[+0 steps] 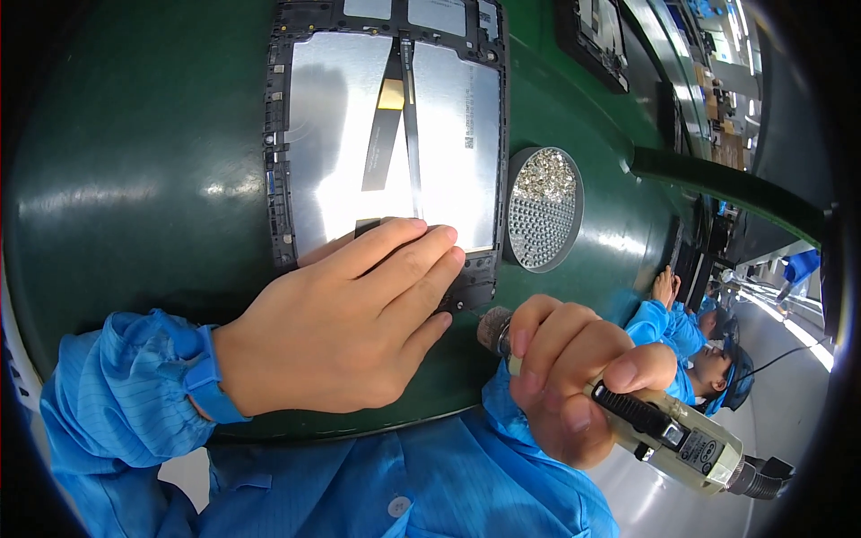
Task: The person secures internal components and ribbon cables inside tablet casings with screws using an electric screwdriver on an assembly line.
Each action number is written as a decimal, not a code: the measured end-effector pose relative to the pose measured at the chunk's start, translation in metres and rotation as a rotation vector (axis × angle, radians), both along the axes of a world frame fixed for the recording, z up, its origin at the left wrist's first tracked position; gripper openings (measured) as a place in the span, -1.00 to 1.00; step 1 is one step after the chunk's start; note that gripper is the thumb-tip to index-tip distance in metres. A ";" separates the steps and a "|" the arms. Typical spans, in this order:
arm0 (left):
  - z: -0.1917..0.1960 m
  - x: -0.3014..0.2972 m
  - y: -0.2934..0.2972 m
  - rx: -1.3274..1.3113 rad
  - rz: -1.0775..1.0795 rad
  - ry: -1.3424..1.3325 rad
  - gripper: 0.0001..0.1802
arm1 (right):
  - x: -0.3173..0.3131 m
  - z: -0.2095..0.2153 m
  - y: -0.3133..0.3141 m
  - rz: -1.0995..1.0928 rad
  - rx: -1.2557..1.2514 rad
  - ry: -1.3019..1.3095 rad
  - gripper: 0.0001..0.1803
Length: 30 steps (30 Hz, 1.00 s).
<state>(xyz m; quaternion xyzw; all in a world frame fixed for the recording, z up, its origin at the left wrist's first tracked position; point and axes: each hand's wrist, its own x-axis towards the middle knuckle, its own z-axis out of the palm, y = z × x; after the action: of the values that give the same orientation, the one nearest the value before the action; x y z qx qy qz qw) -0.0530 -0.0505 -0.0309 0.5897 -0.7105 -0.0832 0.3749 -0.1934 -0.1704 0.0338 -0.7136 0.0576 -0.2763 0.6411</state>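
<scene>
An opened tablet housing [323, 108], black-framed with a broad silver metal plate, lies on the green table in front of me. My left hand [345, 309] rests on its near end with the fingers stretched out and close together. A dark flat ribbon cable [384, 148] with a gold patch and a thin strip run down the plate toward those fingertips. To the right, my right hand [574, 377] is wrapped round a beige electric screwdriver [704, 448] with a black lever. The tool's tip points left, near the housing's lower right corner; the bit itself cannot be made out.
Beside the housing's right edge stands a round grey dish [579, 202] of small silver screws. Another black device frame [596, 40] lies farther back on the right. A dark green bar [726, 184] crosses the right side. Co-workers in blue [668, 336] sit farther along.
</scene>
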 end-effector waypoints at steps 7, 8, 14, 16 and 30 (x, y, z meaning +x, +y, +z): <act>0.000 0.000 0.003 -0.001 0.028 0.016 -0.58 | 0.003 -0.004 0.001 0.035 -0.017 0.010 -0.70; -0.001 0.001 0.001 -0.007 0.022 0.026 -0.61 | 0.003 -0.005 0.001 0.031 -0.019 0.014 -0.70; 0.007 0.007 0.002 0.038 -0.006 0.093 -0.77 | 0.005 -0.007 -0.001 0.052 -0.009 -0.029 -0.69; 0.011 0.009 0.005 0.071 -0.024 0.130 -0.81 | 0.004 -0.008 -0.004 0.158 -0.010 -0.087 -0.52; 0.002 0.007 0.003 -0.069 -0.025 -0.069 -0.79 | -0.033 0.003 -0.042 -0.141 0.011 -0.197 -0.62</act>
<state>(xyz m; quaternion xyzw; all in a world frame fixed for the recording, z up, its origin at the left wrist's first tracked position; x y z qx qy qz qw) -0.0463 -0.0474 -0.0289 0.5699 -0.7329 -0.0430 0.3690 -0.2263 -0.2128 0.0364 -0.6736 0.0457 -0.3892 0.6267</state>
